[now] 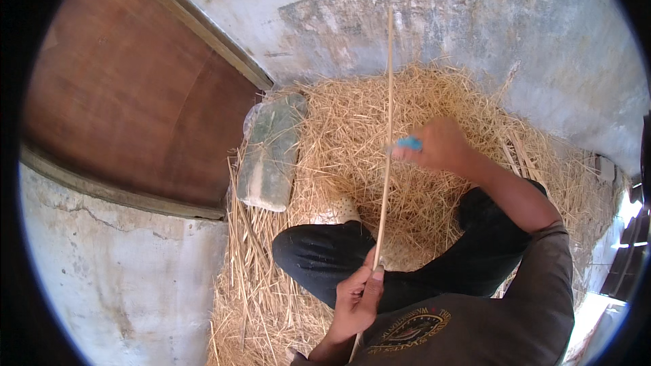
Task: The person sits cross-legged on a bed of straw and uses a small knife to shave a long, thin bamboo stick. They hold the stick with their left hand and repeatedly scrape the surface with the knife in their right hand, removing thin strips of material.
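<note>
A long, thin, pale stick, like a bamboo or cane strip, runs from near my waist up toward the far wall. Low in the middle, my left hand is closed around its lower part, thumb on top. Farther up and to the right, my right hand is closed on a small blue-handled tool. The tool's tip reaches the stick, but motion blur hides its exact shape and whether it touches. The stick's lowest end passes below my left hand against my shirt.
Straw-like shavings cover the floor around my crossed legs. A greyish-green stone-like block lies at the left, beside a brown door panel. Loose strips lie below the block. A stained plaster wall stands ahead.
</note>
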Demonstrator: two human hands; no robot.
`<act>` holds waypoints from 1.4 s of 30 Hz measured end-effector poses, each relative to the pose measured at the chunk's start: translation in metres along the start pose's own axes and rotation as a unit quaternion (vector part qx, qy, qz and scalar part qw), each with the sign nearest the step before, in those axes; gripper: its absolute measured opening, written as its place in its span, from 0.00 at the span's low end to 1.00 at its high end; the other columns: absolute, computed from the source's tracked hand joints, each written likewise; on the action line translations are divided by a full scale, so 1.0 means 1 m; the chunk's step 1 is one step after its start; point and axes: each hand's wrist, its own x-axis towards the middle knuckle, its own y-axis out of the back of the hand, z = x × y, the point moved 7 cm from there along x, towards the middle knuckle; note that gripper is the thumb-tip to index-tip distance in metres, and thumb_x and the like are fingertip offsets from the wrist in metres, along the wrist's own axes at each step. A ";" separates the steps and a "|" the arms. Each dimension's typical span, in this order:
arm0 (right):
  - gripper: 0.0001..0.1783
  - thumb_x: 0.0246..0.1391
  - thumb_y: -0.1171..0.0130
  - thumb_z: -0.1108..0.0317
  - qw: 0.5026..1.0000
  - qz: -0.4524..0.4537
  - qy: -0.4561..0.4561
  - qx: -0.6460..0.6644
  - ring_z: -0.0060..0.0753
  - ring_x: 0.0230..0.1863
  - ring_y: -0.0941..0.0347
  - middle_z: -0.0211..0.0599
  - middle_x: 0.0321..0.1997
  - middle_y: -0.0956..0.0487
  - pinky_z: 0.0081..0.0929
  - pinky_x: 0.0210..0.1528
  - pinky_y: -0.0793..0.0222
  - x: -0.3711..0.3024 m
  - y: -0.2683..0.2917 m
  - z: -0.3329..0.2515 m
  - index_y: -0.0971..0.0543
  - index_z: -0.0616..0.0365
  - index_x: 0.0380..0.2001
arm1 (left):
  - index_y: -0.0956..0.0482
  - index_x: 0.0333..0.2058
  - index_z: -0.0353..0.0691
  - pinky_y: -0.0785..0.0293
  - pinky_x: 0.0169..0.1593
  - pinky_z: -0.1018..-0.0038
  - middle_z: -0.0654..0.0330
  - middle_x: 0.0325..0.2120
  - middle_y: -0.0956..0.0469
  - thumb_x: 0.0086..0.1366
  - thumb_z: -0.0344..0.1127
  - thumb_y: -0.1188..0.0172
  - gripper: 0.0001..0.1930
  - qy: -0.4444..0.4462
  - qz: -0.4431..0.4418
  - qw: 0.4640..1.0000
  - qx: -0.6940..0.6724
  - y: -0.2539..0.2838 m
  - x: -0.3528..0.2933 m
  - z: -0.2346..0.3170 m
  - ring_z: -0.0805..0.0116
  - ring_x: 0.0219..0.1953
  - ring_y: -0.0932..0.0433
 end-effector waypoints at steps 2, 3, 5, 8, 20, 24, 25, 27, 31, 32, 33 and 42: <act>0.37 0.50 0.53 0.29 0.999 0.011 -0.051 -0.008 0.39 0.09 0.33 0.39 0.07 0.32 0.37 0.15 0.39 0.012 0.014 0.024 0.25 0.52 0.12 | 0.39 0.61 0.31 0.49 0.19 0.84 0.73 0.14 0.41 0.71 0.31 0.56 0.21 -0.005 -0.014 0.999 -0.045 -0.002 0.001 -0.004 0.85 0.15 0.45; 0.37 0.51 0.54 0.29 1.000 0.021 -0.004 0.000 0.39 0.09 0.34 0.38 0.07 0.33 0.37 0.15 0.39 0.008 0.010 0.008 0.25 0.52 0.13 | 0.39 0.61 0.31 0.49 0.19 0.85 0.73 0.14 0.41 0.72 0.31 0.56 0.21 -0.012 -0.017 0.998 -0.067 -0.001 0.003 -0.005 0.85 0.15 0.45; 0.37 0.52 0.55 0.29 0.995 0.034 0.088 0.016 0.38 0.09 0.35 0.37 0.06 0.34 0.36 0.15 0.39 -0.014 -0.005 -0.034 0.24 0.52 0.13 | 0.40 0.61 0.31 0.49 0.19 0.84 0.73 0.14 0.41 0.72 0.31 0.56 0.21 -0.013 -0.015 0.997 -0.069 0.002 0.004 -0.005 0.85 0.15 0.45; 0.39 0.51 0.57 0.27 0.994 0.046 0.098 -0.031 0.37 0.09 0.35 0.35 0.06 0.34 0.35 0.15 0.39 -0.011 0.004 -0.033 0.24 0.53 0.12 | 0.41 0.62 0.31 0.48 0.20 0.84 0.72 0.14 0.41 0.72 0.30 0.57 0.22 0.003 -0.013 0.999 -0.051 0.002 0.003 -0.003 0.85 0.15 0.45; 0.39 0.54 0.56 0.30 0.998 0.033 -0.013 -0.049 0.30 0.10 0.37 0.32 0.07 0.34 0.34 0.14 0.42 0.008 -0.002 0.022 0.25 0.54 0.12 | 0.40 0.62 0.34 0.45 0.22 0.85 0.72 0.17 0.39 0.71 0.32 0.54 0.22 0.020 -0.020 0.999 -0.021 -0.002 -0.017 -0.012 0.85 0.18 0.43; 0.40 0.57 0.63 0.30 0.958 0.033 -0.286 -0.007 0.29 0.16 0.33 0.31 0.10 0.35 0.30 0.20 0.37 0.036 0.050 0.136 0.22 0.56 0.19 | 0.41 0.63 0.37 0.45 0.21 0.86 0.71 0.17 0.38 0.71 0.31 0.54 0.23 0.018 -0.085 0.995 -0.057 -0.012 -0.026 -0.018 0.85 0.18 0.42; 0.40 0.57 0.62 0.30 0.957 0.072 -0.282 0.009 0.29 0.16 0.33 0.31 0.09 0.36 0.31 0.20 0.37 0.028 0.057 0.144 0.22 0.56 0.18 | 0.41 0.63 0.38 0.45 0.20 0.86 0.70 0.16 0.38 0.71 0.32 0.55 0.22 0.039 -0.080 0.993 -0.082 -0.010 -0.025 -0.020 0.85 0.17 0.42; 0.39 0.57 0.61 0.31 0.950 0.144 -0.273 0.040 0.30 0.15 0.34 0.32 0.09 0.36 0.32 0.21 0.37 0.014 0.070 0.157 0.23 0.57 0.17 | 0.40 0.63 0.38 0.44 0.18 0.86 0.69 0.15 0.37 0.72 0.33 0.57 0.22 0.084 -0.071 0.985 -0.136 -0.006 -0.024 -0.026 0.84 0.15 0.41; 0.40 0.50 0.55 0.26 0.990 0.074 -0.094 0.078 0.37 0.13 0.34 0.38 0.09 0.32 0.34 0.22 0.35 -0.011 0.028 0.037 0.24 0.55 0.13 | 0.39 0.61 0.34 0.44 0.16 0.85 0.66 0.13 0.36 0.73 0.33 0.61 0.20 0.044 -0.060 0.971 -0.227 0.006 0.001 -0.021 0.81 0.10 0.42; 0.41 0.46 0.54 0.24 0.998 0.032 0.001 0.046 0.39 0.12 0.32 0.40 0.09 0.31 0.36 0.19 0.35 -0.023 0.019 -0.005 0.24 0.54 0.12 | 0.39 0.61 0.34 0.44 0.15 0.85 0.66 0.13 0.36 0.73 0.33 0.61 0.20 0.036 -0.067 0.970 -0.232 0.005 0.003 -0.018 0.81 0.10 0.42; 0.38 0.45 0.49 0.26 0.998 -0.009 0.051 0.038 0.39 0.12 0.31 0.39 0.08 0.31 0.35 0.17 0.36 -0.036 0.011 -0.038 0.25 0.54 0.12 | 0.39 0.61 0.33 0.43 0.15 0.85 0.65 0.13 0.36 0.73 0.33 0.61 0.20 0.030 -0.074 0.969 -0.235 0.005 0.004 -0.015 0.81 0.10 0.42; 0.44 0.43 0.56 0.20 1.000 -0.010 -0.004 0.010 0.41 0.12 0.29 0.39 0.08 0.30 0.40 0.16 0.36 -0.011 0.002 -0.027 0.23 0.55 0.12 | 0.37 0.60 0.32 0.42 0.18 0.84 0.66 0.13 0.38 0.73 0.34 0.60 0.20 0.005 -0.001 0.996 -0.092 0.001 0.009 0.006 0.82 0.09 0.44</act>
